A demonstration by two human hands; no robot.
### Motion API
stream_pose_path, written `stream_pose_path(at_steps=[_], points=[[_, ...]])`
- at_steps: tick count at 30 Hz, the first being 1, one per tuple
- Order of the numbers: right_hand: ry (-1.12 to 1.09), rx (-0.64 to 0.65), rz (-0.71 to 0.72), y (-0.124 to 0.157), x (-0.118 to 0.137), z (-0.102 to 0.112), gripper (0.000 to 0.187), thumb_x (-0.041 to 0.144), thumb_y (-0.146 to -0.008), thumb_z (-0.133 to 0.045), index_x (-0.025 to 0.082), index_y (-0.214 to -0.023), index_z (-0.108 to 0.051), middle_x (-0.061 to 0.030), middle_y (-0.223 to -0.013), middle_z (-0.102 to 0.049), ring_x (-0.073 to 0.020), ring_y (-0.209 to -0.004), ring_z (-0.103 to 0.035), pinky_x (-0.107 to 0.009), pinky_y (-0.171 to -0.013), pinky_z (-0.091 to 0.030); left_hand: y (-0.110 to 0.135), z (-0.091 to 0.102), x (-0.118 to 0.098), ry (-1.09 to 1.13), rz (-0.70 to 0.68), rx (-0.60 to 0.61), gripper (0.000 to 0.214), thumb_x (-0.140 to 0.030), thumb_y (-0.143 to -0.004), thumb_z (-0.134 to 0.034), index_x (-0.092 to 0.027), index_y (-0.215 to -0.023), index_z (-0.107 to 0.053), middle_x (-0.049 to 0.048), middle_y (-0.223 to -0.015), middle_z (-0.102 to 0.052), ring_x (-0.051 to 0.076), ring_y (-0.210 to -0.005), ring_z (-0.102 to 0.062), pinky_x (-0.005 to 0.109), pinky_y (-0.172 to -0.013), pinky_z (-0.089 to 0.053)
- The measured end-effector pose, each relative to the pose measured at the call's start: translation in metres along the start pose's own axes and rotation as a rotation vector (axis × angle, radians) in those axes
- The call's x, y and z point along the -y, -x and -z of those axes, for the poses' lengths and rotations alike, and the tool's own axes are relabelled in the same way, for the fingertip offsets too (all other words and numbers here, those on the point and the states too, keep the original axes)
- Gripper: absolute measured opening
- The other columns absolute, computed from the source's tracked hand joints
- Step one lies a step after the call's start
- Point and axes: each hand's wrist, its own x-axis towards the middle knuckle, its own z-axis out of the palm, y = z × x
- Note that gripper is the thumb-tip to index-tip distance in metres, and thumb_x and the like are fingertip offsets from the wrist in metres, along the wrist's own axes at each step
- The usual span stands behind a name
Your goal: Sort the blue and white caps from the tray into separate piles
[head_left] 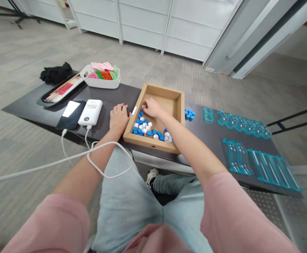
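A shallow wooden tray (178,116) sits on the dark table (37,102) in front of me, with several small blue and white blocks (146,128) in its near left part. My right hand (153,108) reaches into the tray, fingers curled and pinched on a small white block at its far left side. My left hand (119,117) rests on the table against the tray's left wall, fingers loosely curled, nothing visible in it. A few blue blocks (189,114) lie on the table just right of the tray.
A white power bank (90,111) and a phone (71,114) lie left of my left hand, white cables trailing over my arm. Farther left are a black tray of sticks (60,92), a white tub (103,81) of coloured items and black cloth. Clear teal curved pieces (248,140) cover the right.
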Motion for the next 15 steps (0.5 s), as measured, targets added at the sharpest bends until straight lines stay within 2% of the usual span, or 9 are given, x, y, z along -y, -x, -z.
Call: stream_pose_path(at_steps=[4,8,10,12,15], points=[[0.02,-0.004,-0.025,-0.01,0.0,0.002,0.02,0.014,-0.107,-0.066,0.012,-0.122,-0.08,-0.0228,-0.134,-0.082,-0.0354,-0.122,-0.075,-0.045,-0.111,-0.058,0.002,0.0,-0.001,0.006,-0.005,-0.015,0.059,-0.027,-0.109,-0.051,-0.018,-0.164,-0.07,0.0244,-0.177,-0.062,0.043,-0.164,-0.055,0.059,-0.133,-0.047],[-0.173,-0.162,0.042,0.018,-0.015,0.029,0.028,0.016,-0.108,-0.061,0.017,-0.13,-0.079,-0.0127,-0.12,-0.083,-0.03,-0.109,-0.074,-0.043,-0.106,-0.057,0.003,0.002,-0.002,0.022,0.0,-0.009,0.06,-0.029,-0.109,-0.052,-0.019,-0.165,-0.07,0.0242,-0.178,-0.061,0.044,-0.164,-0.054,0.06,-0.133,-0.046],[-0.27,-0.27,0.13,0.051,-0.031,0.047,0.029,0.023,-0.112,-0.059,0.022,-0.133,-0.079,-0.008,-0.113,-0.081,-0.028,-0.105,-0.072,-0.043,-0.106,-0.056,0.003,0.004,-0.002,0.023,0.004,0.004,0.061,-0.031,-0.11,-0.05,-0.018,-0.166,-0.069,0.0249,-0.179,-0.06,0.044,-0.165,-0.053,0.06,-0.133,-0.046],[-0.335,-0.37,0.198,0.098,-0.05,0.061,0.026,0.033,-0.116,-0.059,0.027,-0.13,-0.08,-0.0065,-0.111,-0.078,-0.0277,-0.107,-0.07,-0.044,-0.106,-0.056,0.002,0.005,-0.002,0.023,0.004,0.012,0.063,-0.031,-0.11,-0.048,-0.017,-0.168,-0.067,0.026,-0.18,-0.058,0.045,-0.166,-0.052,0.06,-0.134,-0.044],[-0.424,-0.511,0.15,0.181,-0.083,0.065,0.03,0.051,-0.119,-0.058,0.03,-0.124,-0.079,-0.0066,-0.115,-0.075,-0.0278,-0.107,-0.068,-0.044,-0.104,-0.058,0.003,0.005,-0.001,0.023,0.005,0.012,0.064,-0.03,-0.111,-0.044,-0.014,-0.169,-0.066,0.0275,-0.18,-0.058,0.046,-0.166,-0.051,0.062,-0.135,-0.043]])
